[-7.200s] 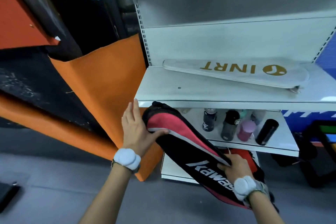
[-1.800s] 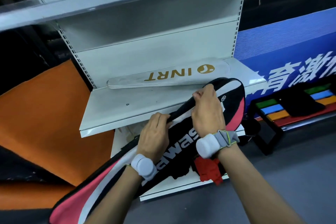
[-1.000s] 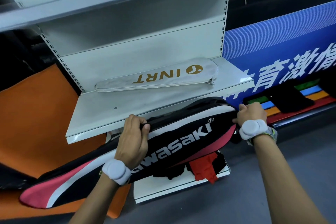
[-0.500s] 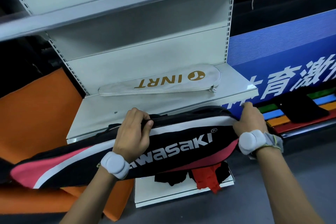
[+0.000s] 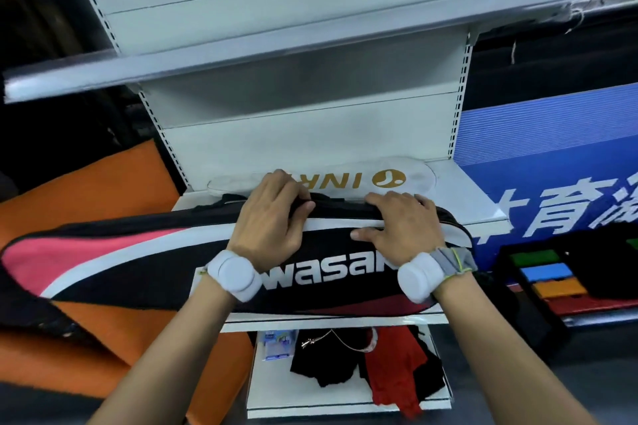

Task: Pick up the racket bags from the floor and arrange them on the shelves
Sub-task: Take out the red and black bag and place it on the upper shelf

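A long black, pink and white Kawasaki racket bag [image 5: 138, 262] lies lengthwise along the front of the white middle shelf [image 5: 480, 207], its pink end sticking out far to the left. My left hand [image 5: 271, 221] grips the bag's top edge near the middle. My right hand [image 5: 402, 228] holds the top edge further right, fingers spread over it. Behind the bag a flat white INRT racket cover [image 5: 393, 178] lies against the shelf's back panel, partly hidden by my hands.
An upper shelf [image 5: 276, 55] overhangs above. The lower shelf [image 5: 272, 386] holds black and red cloth items [image 5: 390, 366] and a small packet. Orange mats [image 5: 103, 183] lean at the left. A blue banner [image 5: 552, 162] and a black tray of coloured blocks [image 5: 549, 281] stand at the right.
The bag has risen from below the shelf edge up onto the middle shelf and turned level. My right hand moved from the bag's right end to its top edge.
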A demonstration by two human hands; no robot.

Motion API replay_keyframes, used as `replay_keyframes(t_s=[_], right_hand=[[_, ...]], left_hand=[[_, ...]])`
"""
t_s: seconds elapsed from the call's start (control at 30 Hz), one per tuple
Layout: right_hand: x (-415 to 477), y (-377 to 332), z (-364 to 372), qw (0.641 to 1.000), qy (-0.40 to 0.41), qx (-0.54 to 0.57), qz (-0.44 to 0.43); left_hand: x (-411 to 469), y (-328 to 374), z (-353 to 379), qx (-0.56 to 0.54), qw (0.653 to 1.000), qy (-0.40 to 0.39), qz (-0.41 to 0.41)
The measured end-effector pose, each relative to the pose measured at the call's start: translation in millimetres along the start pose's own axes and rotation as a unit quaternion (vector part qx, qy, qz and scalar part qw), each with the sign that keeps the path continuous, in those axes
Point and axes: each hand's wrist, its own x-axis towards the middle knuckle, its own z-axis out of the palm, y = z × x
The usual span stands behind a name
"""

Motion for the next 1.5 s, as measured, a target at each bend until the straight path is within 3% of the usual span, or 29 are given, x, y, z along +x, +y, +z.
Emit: replay_keyframes(t_s=[0.13, 0.37, 0.63, 0.8, 0.93, 1.2, 1.37, 1.5], right_hand=[[24.4, 11.9, 3.0, 0.998, 0.054, 0.041, -0.004], [80.1, 28.9, 11.0, 0.995, 0.092, 0.039, 0.01], [161.9, 40.4, 13.9, 0.986, 0.162, 0.008, 0.039], [220.4, 30.1, 32.3, 0.993, 0.108, -0.042, 0.016], [258.3, 20.4, 52.9, 0.988, 0.127, -0.088, 0.016], [276.2, -16.9, 93.0, 0.991, 0.052, -0.07, 0.106], [238.7, -50.8, 124.3, 0.958, -0.093, -0.032, 0.269], [225.9, -48.0, 143.6, 0.952, -0.148, -0.056, 0.263]], left_hand=[[10.0, -13.3, -1.6, 0.053, 0.998, 0.019, -0.01], [-4.3, -69.1, 9.9, 0.144, 0.981, 0.063, -0.117], [-6.8, -138.4, 53.8, 0.082, 0.981, -0.039, -0.171], [-13.1, -176.6, 96.9, 0.03, 0.956, -0.217, -0.195], [-21.5, -199.2, 125.8, 0.02, 0.936, -0.296, -0.188], [-20.8, -226.2, 154.8, 0.035, 0.934, -0.285, -0.212], [-14.3, -231.1, 170.7, 0.065, 0.933, -0.287, -0.209], [-5.7, -227.4, 179.7, 0.068, 0.929, -0.294, -0.214]])
